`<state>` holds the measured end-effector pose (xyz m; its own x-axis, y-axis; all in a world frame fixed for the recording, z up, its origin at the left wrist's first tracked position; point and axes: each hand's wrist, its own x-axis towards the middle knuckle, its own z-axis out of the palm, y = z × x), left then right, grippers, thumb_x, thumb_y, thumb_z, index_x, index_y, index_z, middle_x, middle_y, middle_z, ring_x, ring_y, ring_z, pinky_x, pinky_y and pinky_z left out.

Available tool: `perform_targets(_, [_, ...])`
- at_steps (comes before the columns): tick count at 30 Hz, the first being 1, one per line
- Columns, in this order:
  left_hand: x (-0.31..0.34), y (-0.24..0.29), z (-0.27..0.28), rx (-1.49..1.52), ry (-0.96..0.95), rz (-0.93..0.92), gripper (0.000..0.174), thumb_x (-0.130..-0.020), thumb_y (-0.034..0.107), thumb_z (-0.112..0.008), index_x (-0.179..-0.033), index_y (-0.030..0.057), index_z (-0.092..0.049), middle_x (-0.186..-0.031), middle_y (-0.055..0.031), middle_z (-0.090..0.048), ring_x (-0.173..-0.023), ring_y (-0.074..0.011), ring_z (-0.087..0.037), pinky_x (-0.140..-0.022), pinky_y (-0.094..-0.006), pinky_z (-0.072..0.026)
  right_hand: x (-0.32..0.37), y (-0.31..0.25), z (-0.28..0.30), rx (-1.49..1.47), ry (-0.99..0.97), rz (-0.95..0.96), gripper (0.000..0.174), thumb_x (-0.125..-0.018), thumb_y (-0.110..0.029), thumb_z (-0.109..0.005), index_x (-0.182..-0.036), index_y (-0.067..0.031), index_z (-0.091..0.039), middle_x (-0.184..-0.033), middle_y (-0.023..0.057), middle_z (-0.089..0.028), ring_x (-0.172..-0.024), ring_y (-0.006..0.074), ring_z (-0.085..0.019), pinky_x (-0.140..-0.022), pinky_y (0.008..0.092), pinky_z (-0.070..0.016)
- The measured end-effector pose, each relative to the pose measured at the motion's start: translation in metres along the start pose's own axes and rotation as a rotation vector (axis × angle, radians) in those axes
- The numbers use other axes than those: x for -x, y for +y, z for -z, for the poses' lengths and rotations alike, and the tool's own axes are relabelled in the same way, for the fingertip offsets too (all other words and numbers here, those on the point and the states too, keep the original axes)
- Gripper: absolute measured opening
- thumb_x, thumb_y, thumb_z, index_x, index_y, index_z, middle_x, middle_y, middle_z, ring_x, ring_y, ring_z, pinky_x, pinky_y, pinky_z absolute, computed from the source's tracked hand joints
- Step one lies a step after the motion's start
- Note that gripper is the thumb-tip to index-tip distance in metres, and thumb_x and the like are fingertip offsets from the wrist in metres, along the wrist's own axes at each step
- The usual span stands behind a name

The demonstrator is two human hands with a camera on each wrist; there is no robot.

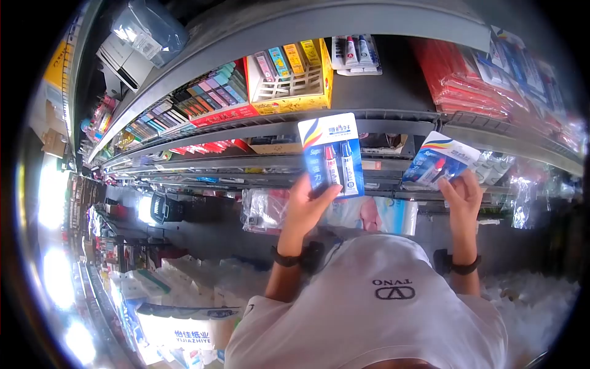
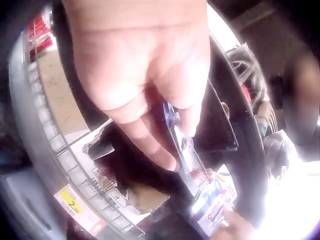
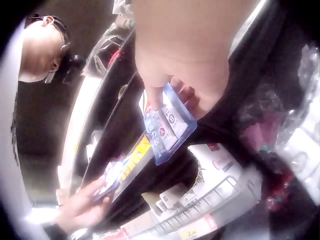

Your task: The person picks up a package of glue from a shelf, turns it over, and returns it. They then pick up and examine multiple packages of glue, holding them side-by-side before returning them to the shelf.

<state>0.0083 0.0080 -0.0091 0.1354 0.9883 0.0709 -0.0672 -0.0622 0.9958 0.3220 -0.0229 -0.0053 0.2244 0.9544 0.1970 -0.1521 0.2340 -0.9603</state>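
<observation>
My left hand (image 1: 307, 206) pinches a blue and white glue card (image 1: 332, 157) by its lower left edge, thumb on the front; a red-capped and a blue-capped tube show on it. To the right, my right hand (image 1: 462, 197) grips a second such card (image 1: 439, 161), tilted, thumb over its lower part. The two cards are apart. In the left wrist view the left hand (image 2: 145, 75) has the card (image 2: 185, 150) between thumb and fingers. The right wrist view has the right hand (image 3: 185, 65) holding its card (image 3: 167, 125) from above.
Shelves rise in front, with a yellow box (image 1: 292, 101) of small packs, more glue cards (image 1: 356, 55) beside it and red plastic packets (image 1: 455, 80) at the right. Below lie wrapped packages (image 1: 369, 215). A price label (image 2: 75, 202) hangs on a wire shelf edge.
</observation>
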Motion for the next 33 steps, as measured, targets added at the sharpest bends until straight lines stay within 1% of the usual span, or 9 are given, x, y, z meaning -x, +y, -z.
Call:
perform_targets(4, [-0.004, 0.006, -0.008, 0.136, -0.029, 0.082, 0.036, -0.087, 0.000, -0.069, -0.120, -0.0024, -0.053, -0.110, -0.0096, -0.064, -0.097, -0.0165, -0.065, -0.081, -0.0329, -0.0578, 0.001, 0.002, 0.001, -0.017, 0.004, 0.022, 0.032, -0.086, 0.007, -0.067, -0.117, 0.0087, -0.057, -0.112, 0.0100, -0.063, -0.103, 0.0144, -0.058, -0.093, 0.0273, -0.0453])
perform_targets(10, [-0.004, -0.023, 0.007, 0.386, -0.143, -0.002, 0.050, -0.084, -0.012, -0.061, -0.130, 0.0031, -0.049, -0.115, -0.0098, -0.062, -0.109, -0.0237, -0.061, -0.091, -0.0433, -0.0527, 0.001, 0.002, 0.006, -0.117, 0.096, 0.007, 0.044, -0.088, 0.001, -0.065, -0.129, 0.0065, -0.050, -0.119, 0.0104, -0.060, -0.108, 0.0148, -0.057, -0.095, 0.0282, -0.0457])
perform_targets(14, [-0.005, -0.026, 0.010, 0.852, -0.446, 0.019, 0.070, -0.075, 0.007, -0.077, -0.137, 0.0114, -0.044, -0.091, -0.0075, -0.058, -0.085, -0.0221, -0.056, -0.077, -0.0389, -0.0469, -0.001, 0.008, 0.015, -0.429, -0.050, -0.068, 0.064, -0.089, -0.011, -0.069, -0.143, 0.0016, -0.037, -0.122, 0.0108, -0.059, -0.110, 0.0172, -0.058, -0.096, 0.0326, -0.0474])
perform_targets(16, [0.003, -0.019, 0.009, 0.855, -0.435, 0.024, 0.079, -0.076, 0.019, -0.079, -0.143, 0.0125, -0.038, -0.092, -0.0062, -0.052, -0.078, -0.0185, -0.051, -0.068, -0.0334, -0.0414, 0.000, 0.010, 0.019, -0.465, -0.051, -0.162, 0.067, -0.088, -0.017, -0.069, -0.144, -0.0001, -0.037, -0.117, 0.0086, -0.058, -0.099, 0.0156, -0.058, -0.086, 0.0317, -0.0496])
perform_targets(19, [0.004, -0.010, 0.009, 0.980, -0.516, 0.033, 0.073, -0.085, 0.028, -0.073, -0.147, 0.0103, -0.037, -0.100, -0.0067, -0.048, -0.076, -0.0185, -0.048, -0.064, -0.0321, -0.0386, -0.003, 0.009, 0.021, -0.567, -0.128, -0.229, 0.067, -0.089, -0.024, -0.067, -0.144, -0.0002, -0.037, -0.111, 0.0078, -0.055, -0.089, 0.0143, -0.055, -0.074, 0.0288, -0.0481])
perform_targets(22, [-0.006, -0.021, 0.018, 1.205, -0.564, 0.230, 0.078, -0.083, 0.043, -0.074, -0.145, 0.0093, -0.040, -0.102, -0.0067, -0.048, -0.078, -0.0176, -0.047, -0.064, -0.0311, -0.0367, -0.002, 0.013, 0.024, -0.702, -0.238, -0.251, 0.069, -0.091, -0.032, -0.064, -0.145, 0.0005, -0.036, -0.118, 0.0119, -0.053, -0.094, 0.0167, -0.055, -0.073, 0.0299, -0.0489])
perform_targets(24, [-0.006, -0.019, 0.016, 1.219, -0.609, 0.201, 0.102, -0.064, 0.064, -0.080, -0.142, 0.0092, -0.043, -0.103, -0.0055, -0.048, -0.078, -0.0170, -0.045, -0.064, -0.0308, -0.0356, -0.004, 0.015, 0.030, -0.951, -0.310, -0.417, 0.071, -0.091, -0.037, -0.062, -0.145, 0.0007, -0.035, -0.121, 0.0152, -0.051, -0.096, 0.0193, -0.054, -0.072, 0.0307, -0.0492])
perform_targets(27, [-0.003, -0.021, 0.019, 1.145, -0.646, 0.128, 0.118, -0.046, 0.072, -0.084, -0.139, 0.0093, -0.045, -0.104, -0.0063, -0.048, -0.079, -0.0182, -0.046, -0.063, -0.0307, -0.0362, -0.004, 0.023, 0.037, -1.127, -0.367, -0.502, 0.073, -0.092, -0.044, -0.059, -0.144, 0.0007, -0.035, -0.126, 0.0193, -0.048, -0.097, 0.0234, -0.054, -0.069, 0.0314, -0.0495])
perform_targets(33, [0.002, -0.026, 0.028, 1.052, -0.743, 0.036, 0.125, -0.047, 0.071, -0.087, -0.142, 0.0068, -0.037, -0.111, -0.0102, -0.047, -0.083, -0.0190, -0.048, -0.058, -0.0275, -0.0374, 0.004, 0.021, 0.038, -1.059, -0.312, -0.491, 0.073, -0.093, -0.050, -0.054, -0.142, 0.0004, -0.035, -0.126, 0.0213, -0.047, -0.098, 0.0289, -0.054, -0.067, 0.0328, -0.0495])
